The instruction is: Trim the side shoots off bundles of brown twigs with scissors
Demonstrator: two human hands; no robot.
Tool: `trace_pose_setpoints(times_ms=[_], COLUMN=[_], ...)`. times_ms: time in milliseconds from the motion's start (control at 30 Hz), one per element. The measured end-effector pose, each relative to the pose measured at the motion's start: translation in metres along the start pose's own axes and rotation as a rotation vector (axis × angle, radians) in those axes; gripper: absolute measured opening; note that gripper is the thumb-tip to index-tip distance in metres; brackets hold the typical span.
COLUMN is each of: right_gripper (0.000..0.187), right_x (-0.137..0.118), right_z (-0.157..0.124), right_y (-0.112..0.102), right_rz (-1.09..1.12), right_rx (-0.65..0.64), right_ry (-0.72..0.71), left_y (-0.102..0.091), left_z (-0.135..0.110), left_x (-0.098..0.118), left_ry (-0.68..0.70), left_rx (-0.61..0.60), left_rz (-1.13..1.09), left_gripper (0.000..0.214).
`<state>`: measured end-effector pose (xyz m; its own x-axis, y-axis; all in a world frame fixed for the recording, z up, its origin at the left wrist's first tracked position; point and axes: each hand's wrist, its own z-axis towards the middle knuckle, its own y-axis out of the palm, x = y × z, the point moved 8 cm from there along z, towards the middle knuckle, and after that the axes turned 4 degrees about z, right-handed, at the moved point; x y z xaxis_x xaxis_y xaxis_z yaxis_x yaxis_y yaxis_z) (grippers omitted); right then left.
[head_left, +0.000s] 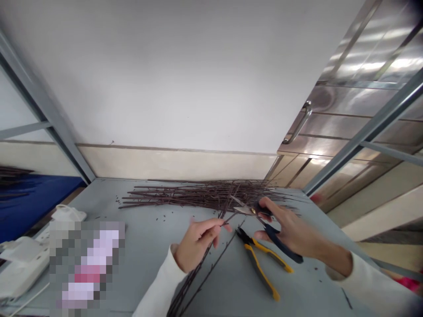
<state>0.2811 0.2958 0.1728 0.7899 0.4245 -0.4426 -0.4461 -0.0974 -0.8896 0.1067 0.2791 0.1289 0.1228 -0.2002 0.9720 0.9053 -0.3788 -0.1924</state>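
Grey metal bench [148, 233] against a white wall [165, 79]. Far left, a blue cloth [33, 202] with dark stems on it; near left, a white power strip [23, 264] beside a pixelated object I cannot identify. Along the far side lies a loose pile of thin dark twigs [205, 196], long axes roughly left to right. My left hand [198, 244] is closed round a few twigs [194, 279], which run from near left to far right, past my fingers. My right hand [291, 233] grips dark-handled scissors [280, 243], blades slightly parted, tips pointing left toward those twigs, just right of my left hand and nearer my right. Beneath it, yellow-handled pliers [262, 275] lie on the bench, not held. Far right, a stainless steel cabinet door [346, 114].
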Motion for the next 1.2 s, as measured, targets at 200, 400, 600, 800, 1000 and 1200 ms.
trace_pose_setpoints(times_ms=[200,400,600,800,1000,1200], right_gripper=[0.023,0.023,0.026,0.028,0.029,0.028], right_x=[-0.004,0.0,0.008,0.003,-0.009,-0.004], right_z=[0.007,0.005,-0.003,-0.011,-0.018,-0.024], right_y=[-0.012,-0.019,-0.001,0.004,0.004,0.003], right_rz=[-0.075,-0.166,-0.082,-0.022,0.067,0.15], right_rx=[0.094,0.135,0.02,-0.063,-0.104,-0.087], right_ry=[-0.087,-0.071,0.075,0.179,0.154,0.149], left_y=[0.002,-0.005,-0.009,0.007,0.016,0.011], left_z=[0.0,-0.001,-0.007,-0.022,-0.034,-0.036], left_x=[-0.009,-0.003,0.004,0.014,0.024,0.028], left_ry=[-0.058,0.011,0.158,0.347,0.434,0.426], left_rx=[-0.046,0.043,0.293,0.477,0.59,0.601], left_rz=[-0.057,0.103,0.286,0.645,0.829,0.778], left_gripper=[0.042,0.039,0.031,0.031,0.038,0.037])
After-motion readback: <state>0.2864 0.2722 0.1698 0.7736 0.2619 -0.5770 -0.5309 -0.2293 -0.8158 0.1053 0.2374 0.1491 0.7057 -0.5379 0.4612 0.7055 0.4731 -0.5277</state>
